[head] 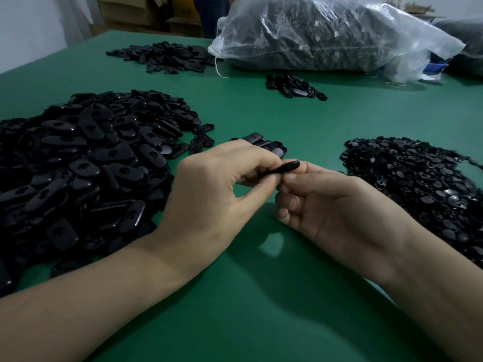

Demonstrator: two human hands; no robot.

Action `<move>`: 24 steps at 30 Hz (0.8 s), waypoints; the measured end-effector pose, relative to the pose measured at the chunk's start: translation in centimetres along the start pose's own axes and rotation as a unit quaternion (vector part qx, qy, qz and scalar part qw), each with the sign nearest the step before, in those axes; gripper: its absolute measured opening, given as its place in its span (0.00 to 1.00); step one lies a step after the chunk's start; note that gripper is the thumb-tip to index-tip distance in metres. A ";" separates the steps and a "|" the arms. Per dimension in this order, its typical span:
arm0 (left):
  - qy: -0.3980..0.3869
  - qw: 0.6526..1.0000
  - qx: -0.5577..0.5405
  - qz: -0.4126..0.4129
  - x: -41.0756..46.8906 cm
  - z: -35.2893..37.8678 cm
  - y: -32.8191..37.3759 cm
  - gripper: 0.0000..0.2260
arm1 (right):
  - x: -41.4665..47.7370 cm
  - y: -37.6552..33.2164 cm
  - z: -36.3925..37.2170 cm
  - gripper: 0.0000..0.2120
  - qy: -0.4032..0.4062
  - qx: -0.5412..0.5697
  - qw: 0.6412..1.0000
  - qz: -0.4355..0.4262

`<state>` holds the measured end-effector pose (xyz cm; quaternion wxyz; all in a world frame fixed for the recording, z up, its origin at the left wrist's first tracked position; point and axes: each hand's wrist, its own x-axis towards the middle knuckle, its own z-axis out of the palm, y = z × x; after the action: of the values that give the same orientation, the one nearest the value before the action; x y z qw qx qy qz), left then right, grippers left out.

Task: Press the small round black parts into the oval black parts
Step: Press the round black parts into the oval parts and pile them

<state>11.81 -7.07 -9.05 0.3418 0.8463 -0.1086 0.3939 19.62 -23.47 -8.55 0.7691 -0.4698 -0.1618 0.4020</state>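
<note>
Both hands meet above the middle of the green table [261, 296]. My left hand [214, 189] and my right hand [337, 207] pinch one oval black part [283, 168] between their fingertips, edge-on to the camera. Whether a small round part sits in it is hidden by the fingers. A big heap of oval black parts [86, 163] lies to the left. The heap of small round black parts [423, 186] lies to the right. A few oval parts [264, 143] lie just behind my left hand.
A small cluster of black parts [295, 86] lies further back, and a flat spread of black pieces [167, 57] at the far left. A large clear plastic bag [326, 32] full of dark parts stands at the back. Cardboard boxes [136, 11] stand beyond the table.
</note>
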 end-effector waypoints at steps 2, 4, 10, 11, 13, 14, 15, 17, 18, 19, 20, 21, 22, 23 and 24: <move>0.003 1.000 0.009 0.012 0.0 0.0 -0.1 0.05 | 0.0 0.0 -0.1 0.11 -0.005 0.007 1.000 0.008; 0.003 1.000 0.016 0.018 -0.1 0.0 -0.1 0.04 | 0.0 -0.1 -0.1 0.10 -0.007 0.008 1.000 0.014; 0.000 0.999 0.033 0.038 -0.3 -0.1 -0.2 0.03 | 0.0 0.0 -0.2 0.12 -0.003 0.012 1.000 0.022; 0.000 0.998 0.037 0.042 -0.3 -0.1 -0.2 0.03 | 0.0 -0.1 -0.2 0.11 -0.002 0.012 1.000 0.023; -0.003 0.998 0.046 0.052 -0.3 -0.1 -0.2 0.03 | 0.0 -0.1 -0.2 0.10 0.003 0.009 1.000 0.024; -0.003 0.997 0.049 0.056 -0.3 -0.1 -0.3 0.03 | 0.0 -0.1 -0.2 0.10 0.007 0.005 1.000 0.025; -0.004 0.997 0.050 0.059 -0.3 -0.1 -0.3 0.03 | 0.0 -0.1 -0.2 0.10 0.010 0.003 1.000 0.025; -0.005 0.997 0.052 0.059 -0.3 -0.1 -0.3 0.03 | 0.0 0.0 -0.2 0.10 0.016 0.006 1.000 0.026; -0.005 0.997 0.053 0.056 -0.3 -0.1 -0.3 0.03 | 0.0 -0.1 -0.2 0.11 0.017 0.007 1.000 0.025; -0.006 0.997 0.052 0.051 -0.3 -0.1 -0.3 0.03 | 0.0 -0.1 -0.2 0.12 0.017 0.005 1.000 0.024; -0.008 0.998 0.048 0.044 -0.3 -0.1 -0.4 0.03 | 0.0 -0.1 -0.3 0.12 0.014 0.001 1.000 0.021; -0.010 0.998 0.044 0.035 -0.3 -0.1 -0.4 0.03 | -0.1 -0.1 -0.3 0.11 0.011 -0.005 1.000 0.015; -0.011 0.999 0.040 0.027 -0.2 -0.1 -0.5 0.03 | -0.1 -0.1 -0.2 0.09 0.009 -0.016 1.000 0.007; -0.013 0.999 0.038 0.017 -0.2 -0.1 -0.5 0.03 | -0.2 -0.2 -0.2 0.08 0.008 -0.029 1.000 -0.005; -0.014 0.999 0.037 0.007 -0.1 0.0 -0.5 0.03 | -0.3 -0.2 -0.2 0.07 0.010 -0.047 0.999 -0.021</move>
<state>11.93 -6.71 -9.37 0.3064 0.8629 -0.1047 0.3881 19.64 -23.86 -8.46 0.7558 -0.5064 -0.1826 0.3729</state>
